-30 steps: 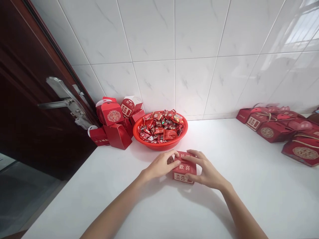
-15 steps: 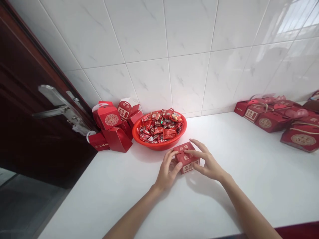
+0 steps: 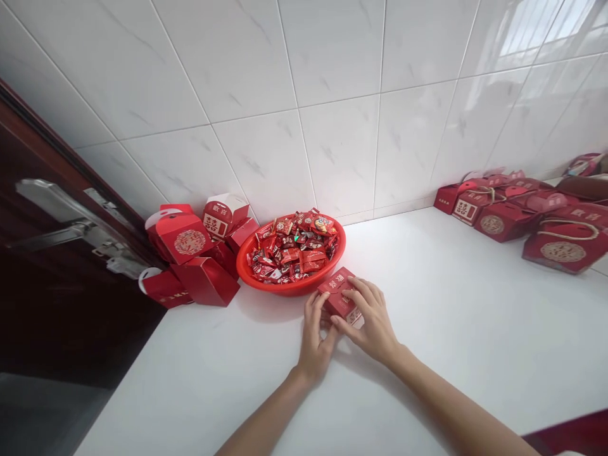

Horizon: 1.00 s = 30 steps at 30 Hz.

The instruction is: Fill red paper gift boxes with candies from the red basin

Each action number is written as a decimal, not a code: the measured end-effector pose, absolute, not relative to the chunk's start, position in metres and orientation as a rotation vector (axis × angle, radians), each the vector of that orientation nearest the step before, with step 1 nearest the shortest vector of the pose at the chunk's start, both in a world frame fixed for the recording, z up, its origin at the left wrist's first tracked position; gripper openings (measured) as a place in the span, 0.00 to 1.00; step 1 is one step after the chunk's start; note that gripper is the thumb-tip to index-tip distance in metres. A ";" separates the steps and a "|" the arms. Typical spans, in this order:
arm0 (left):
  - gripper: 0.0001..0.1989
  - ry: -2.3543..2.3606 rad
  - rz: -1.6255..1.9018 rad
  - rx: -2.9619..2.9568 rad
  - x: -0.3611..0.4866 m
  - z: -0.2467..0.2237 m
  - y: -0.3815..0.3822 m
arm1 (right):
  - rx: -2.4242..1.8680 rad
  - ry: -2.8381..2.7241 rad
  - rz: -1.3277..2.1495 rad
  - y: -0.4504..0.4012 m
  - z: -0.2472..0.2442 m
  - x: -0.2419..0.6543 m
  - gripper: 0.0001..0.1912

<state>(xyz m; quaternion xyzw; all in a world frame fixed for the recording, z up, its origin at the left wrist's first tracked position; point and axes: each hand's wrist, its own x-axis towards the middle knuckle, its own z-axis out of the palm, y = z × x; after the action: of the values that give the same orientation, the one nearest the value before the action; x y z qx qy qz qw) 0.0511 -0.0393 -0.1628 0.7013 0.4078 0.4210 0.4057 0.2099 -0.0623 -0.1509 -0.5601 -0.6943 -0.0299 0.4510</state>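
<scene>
A small red candy box (image 3: 339,285) with gold lettering rests on the white table, its top flaps folded down. My left hand (image 3: 317,339) grips its left side, fingertips at the upper edge. Over the top and right side curls my right hand (image 3: 368,316), its thumb near the front corner and close to my left thumb. Part of the box's front and right side is hidden by that hand. Just behind the box stands a red plastic basin (image 3: 289,289) heaped with wrapped candies (image 3: 299,247).
Several red boxes (image 3: 190,244) are piled at the left by a dark door (image 3: 47,304) with a metal handle (image 3: 52,234). More boxes, some with rope handles (image 3: 563,244), stand along the tiled wall (image 3: 332,145) at the right. All sit on the white table (image 3: 456,304).
My right hand has come inward over the box, covering more of its front. My left hand stays at its left side. The camera view has shifted slightly to the right.
</scene>
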 end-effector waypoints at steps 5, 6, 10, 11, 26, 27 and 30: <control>0.26 0.985 1.044 1.757 0.050 -0.165 -0.036 | -1.426 -1.687 -0.039 -0.058 -0.158 0.205 0.18; 0.27 0.974 1.040 1.761 0.051 -0.165 -0.036 | -1.425 -1.686 -0.049 -0.057 -0.159 0.205 0.18; 0.30 0.915 1.045 1.767 0.052 -0.166 -0.036 | -1.422 -1.692 -0.103 -0.053 -0.163 0.207 0.18; 0.31 0.898 1.048 1.764 0.053 -0.166 -0.036 | -1.423 -1.692 -0.114 -0.052 -0.164 0.208 0.18; 0.31 0.955 1.055 1.714 0.052 -0.173 -0.034 | -1.693 -1.203 -0.329 -0.037 -0.141 0.349 0.22; 0.31 0.956 1.046 1.716 0.052 -0.174 -0.033 | -1.726 -1.141 -0.371 -0.038 -0.139 0.371 0.23; 0.32 0.958 1.034 1.708 0.053 -0.176 -0.032 | -1.815 -1.009 -0.459 -0.048 -0.137 0.434 0.26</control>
<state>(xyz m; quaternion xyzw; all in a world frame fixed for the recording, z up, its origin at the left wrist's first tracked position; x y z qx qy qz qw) 0.0525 -0.0317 -0.1757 0.6900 0.3871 0.4175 0.4469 0.4340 -0.0476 -0.1368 -0.7459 -0.4145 -0.1887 0.4860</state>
